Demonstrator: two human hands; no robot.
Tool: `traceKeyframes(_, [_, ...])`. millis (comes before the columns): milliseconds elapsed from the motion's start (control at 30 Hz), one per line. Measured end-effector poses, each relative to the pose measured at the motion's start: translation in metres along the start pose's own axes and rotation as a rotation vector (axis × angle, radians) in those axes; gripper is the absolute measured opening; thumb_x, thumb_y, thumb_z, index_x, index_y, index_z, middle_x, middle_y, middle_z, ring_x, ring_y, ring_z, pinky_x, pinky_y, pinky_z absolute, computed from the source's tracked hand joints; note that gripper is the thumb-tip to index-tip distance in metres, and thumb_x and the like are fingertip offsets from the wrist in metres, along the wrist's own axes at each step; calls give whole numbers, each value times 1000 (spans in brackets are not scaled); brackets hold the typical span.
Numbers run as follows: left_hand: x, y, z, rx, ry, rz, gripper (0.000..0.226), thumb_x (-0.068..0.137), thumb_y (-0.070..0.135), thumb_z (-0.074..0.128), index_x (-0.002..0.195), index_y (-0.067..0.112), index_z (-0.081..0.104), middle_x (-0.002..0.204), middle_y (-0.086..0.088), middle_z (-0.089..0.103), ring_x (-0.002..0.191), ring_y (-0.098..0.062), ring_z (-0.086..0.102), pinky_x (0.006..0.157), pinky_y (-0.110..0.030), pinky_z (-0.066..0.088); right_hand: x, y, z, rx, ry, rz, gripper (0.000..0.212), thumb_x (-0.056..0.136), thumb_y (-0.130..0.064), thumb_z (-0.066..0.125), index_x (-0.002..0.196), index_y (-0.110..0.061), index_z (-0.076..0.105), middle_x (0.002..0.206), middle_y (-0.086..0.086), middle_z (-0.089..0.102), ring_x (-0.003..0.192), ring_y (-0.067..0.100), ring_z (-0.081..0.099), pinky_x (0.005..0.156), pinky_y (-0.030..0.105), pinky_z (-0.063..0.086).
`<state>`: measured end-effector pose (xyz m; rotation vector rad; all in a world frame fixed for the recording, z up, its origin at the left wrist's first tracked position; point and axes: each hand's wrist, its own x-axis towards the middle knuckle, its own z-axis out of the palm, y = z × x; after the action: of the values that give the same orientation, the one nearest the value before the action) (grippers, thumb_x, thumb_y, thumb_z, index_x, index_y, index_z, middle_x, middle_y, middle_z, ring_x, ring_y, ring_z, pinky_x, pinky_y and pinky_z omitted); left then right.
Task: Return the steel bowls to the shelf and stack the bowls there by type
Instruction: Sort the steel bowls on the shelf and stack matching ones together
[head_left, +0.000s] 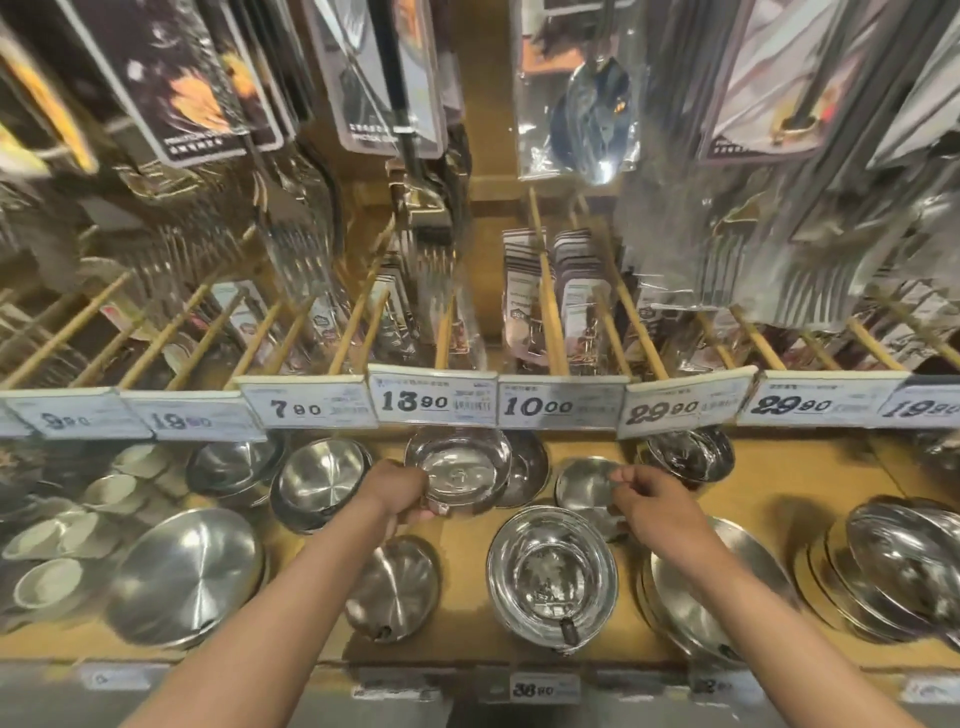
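Observation:
My left hand (402, 493) grips the near rim of a shiny steel bowl (462, 470), held over the middle of the wooden shelf (462, 540). My right hand (647, 501) pinches the edge of a smaller matte steel bowl (584, 486) to its right. In front of that stands a stack of polished bowls (553, 574). A matte bowl (319, 480) sits left of my left hand. A small matte dish (392, 587) lies under my left forearm.
A large steel plate (184, 574) lies front left, with small cups (67, 535) beyond it. Stacked plates (691, 608) and more bowls (914, 561) fill the right side. Price tags (434, 397) line the rail above, under hanging packaged cutlery (592, 104).

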<state>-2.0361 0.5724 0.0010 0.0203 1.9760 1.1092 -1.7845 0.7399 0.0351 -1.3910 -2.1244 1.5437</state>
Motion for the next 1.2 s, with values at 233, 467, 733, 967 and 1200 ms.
traceKeyframes(233, [-48, -20, -41, -82, -34, -38, 20, 95, -8, 45, 109, -5, 59, 94, -30, 74, 94, -46, 73, 61, -36, 59, -34, -48, 58, 60, -194, -23, 15, 99, -28, 60, 112, -29, 69, 99, 1, 73, 82, 15, 70, 73, 28, 60])
traceKeyframes(467, [-77, -15, -52, -175, -207, -21, 28, 89, -14, 48, 114, -7, 58, 94, -28, 73, 73, -28, 73, 55, -30, 64, -71, -59, 119, 302, -302, 185, 106, 80, -46, 80, 160, -24, 14, 156, 10, 43, 120, 29, 62, 104, 51, 51])
traceKeyframes(733, [-85, -22, -66, 73, -249, 103, 28, 91, 21, 67, 116, 8, 66, 79, -5, 72, 71, -17, 67, 79, -40, 64, -99, -42, 122, 552, -186, 105, 49, 78, -15, 71, 123, -28, 58, 110, 16, 74, 86, 23, 73, 74, 33, 63])
traceKeyframes(967, [-98, -39, -111, 164, -296, 249, 11, 94, 9, 65, 104, 6, 71, 83, -8, 80, 73, -21, 78, 63, -31, 64, -120, -31, 151, 546, -273, 165, 54, 87, -6, 66, 138, -17, 49, 108, 17, 76, 88, 29, 75, 80, 36, 63])
traceKeyframes(1200, [-106, -71, -162, 126, -194, 298, 14, 94, 15, 67, 106, 9, 71, 86, -13, 80, 84, -30, 78, 85, -45, 62, -126, -45, 190, 624, -324, 156, 53, 88, -25, 76, 135, -15, 53, 105, 12, 78, 96, 28, 76, 77, 40, 64])
